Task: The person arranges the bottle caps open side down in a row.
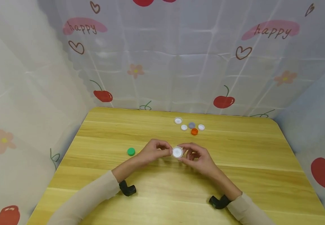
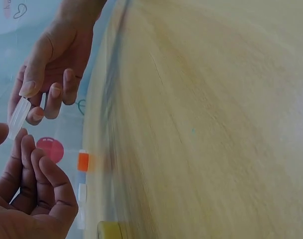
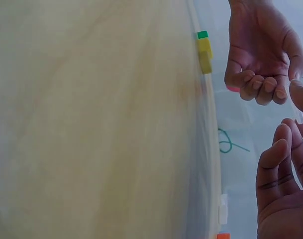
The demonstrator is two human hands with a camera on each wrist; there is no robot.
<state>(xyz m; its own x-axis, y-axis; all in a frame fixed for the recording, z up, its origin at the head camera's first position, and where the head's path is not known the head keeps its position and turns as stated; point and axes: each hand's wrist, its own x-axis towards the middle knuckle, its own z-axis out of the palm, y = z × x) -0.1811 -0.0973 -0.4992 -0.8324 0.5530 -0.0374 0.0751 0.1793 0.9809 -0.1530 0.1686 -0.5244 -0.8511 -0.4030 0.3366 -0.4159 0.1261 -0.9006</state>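
Both hands meet over the middle of the table around a round white cap (image 1: 177,152) with a raised rim. Its flat face is turned up toward the head camera. The left hand (image 1: 154,150) pinches the cap's left edge between thumb and fingertips. On the opposite edge, the right hand (image 1: 197,156) grips it with thumb and index finger, the other fingers loosely bent. Seen edge-on in the left wrist view, the cap (image 2: 19,118) looks translucent with a ridged side. In the right wrist view the fingers mostly hide it.
A green cap (image 1: 131,152) lies left of the left hand, with yellow caps (image 3: 204,55) close by, mostly hidden behind that wrist in the head view. Farther back are an orange cap (image 1: 194,132), a greyish cap (image 1: 192,125) and several white caps (image 1: 178,120). A printed curtain (image 1: 162,84) surrounds the table.
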